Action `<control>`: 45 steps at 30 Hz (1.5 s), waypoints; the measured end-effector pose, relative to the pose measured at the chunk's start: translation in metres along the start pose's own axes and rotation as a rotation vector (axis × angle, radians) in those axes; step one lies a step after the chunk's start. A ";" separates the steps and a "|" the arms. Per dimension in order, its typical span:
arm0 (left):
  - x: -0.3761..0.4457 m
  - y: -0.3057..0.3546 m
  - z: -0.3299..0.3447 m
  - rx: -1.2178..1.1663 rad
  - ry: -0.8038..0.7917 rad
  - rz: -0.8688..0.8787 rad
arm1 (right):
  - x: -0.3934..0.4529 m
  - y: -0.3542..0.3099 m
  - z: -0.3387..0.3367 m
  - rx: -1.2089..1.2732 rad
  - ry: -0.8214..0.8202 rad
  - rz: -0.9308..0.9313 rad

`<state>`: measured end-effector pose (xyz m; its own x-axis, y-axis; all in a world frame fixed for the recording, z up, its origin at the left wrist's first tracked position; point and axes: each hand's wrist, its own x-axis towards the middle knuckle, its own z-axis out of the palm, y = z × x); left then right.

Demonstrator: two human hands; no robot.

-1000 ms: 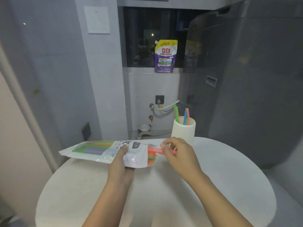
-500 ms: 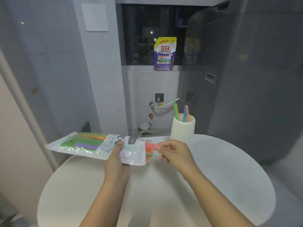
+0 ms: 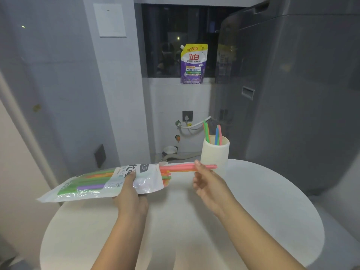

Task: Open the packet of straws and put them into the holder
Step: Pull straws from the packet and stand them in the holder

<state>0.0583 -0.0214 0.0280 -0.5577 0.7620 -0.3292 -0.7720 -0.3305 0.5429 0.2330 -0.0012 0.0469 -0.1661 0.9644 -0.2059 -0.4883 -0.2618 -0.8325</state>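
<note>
My left hand (image 3: pixel 130 193) grips a clear and white packet of straws (image 3: pixel 93 184) from below, holding it level above the table, its open end facing right. Green, purple and orange straws show through the plastic. My right hand (image 3: pixel 206 182) pinches a pink straw (image 3: pixel 179 168) that sticks halfway out of the packet's mouth and points toward the holder. The cream cylindrical holder (image 3: pixel 214 152) stands upright at the table's far edge. Three straws, green, blue and pink, are in it.
A round white table (image 3: pixel 253 211) lies under both hands. A large grey appliance (image 3: pixel 292 94) rises close behind the holder on the right. A purple detergent pouch (image 3: pixel 192 63) stands on the window ledge. Grey walls close off the left.
My right hand has drawn the pink straw further out of the packet to the right. My left hand has lifted the packet slightly.
</note>
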 end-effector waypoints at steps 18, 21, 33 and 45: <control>-0.010 -0.011 0.002 0.004 -0.078 -0.102 | 0.005 -0.016 0.028 0.067 0.005 -0.274; -0.008 -0.012 0.002 -0.003 -0.067 -0.095 | 0.002 -0.047 0.039 0.144 -0.020 -0.380; -0.012 -0.017 -0.003 0.032 -0.049 -0.138 | -0.002 -0.185 0.079 -0.079 0.227 -0.743; -0.010 -0.019 -0.001 0.057 -0.059 -0.125 | 0.016 -0.202 0.054 -0.154 0.338 -0.826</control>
<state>0.0782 -0.0230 0.0197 -0.4383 0.8271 -0.3519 -0.8148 -0.2004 0.5440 0.2830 0.0655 0.2398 0.4589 0.8090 0.3675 -0.2163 0.5029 -0.8369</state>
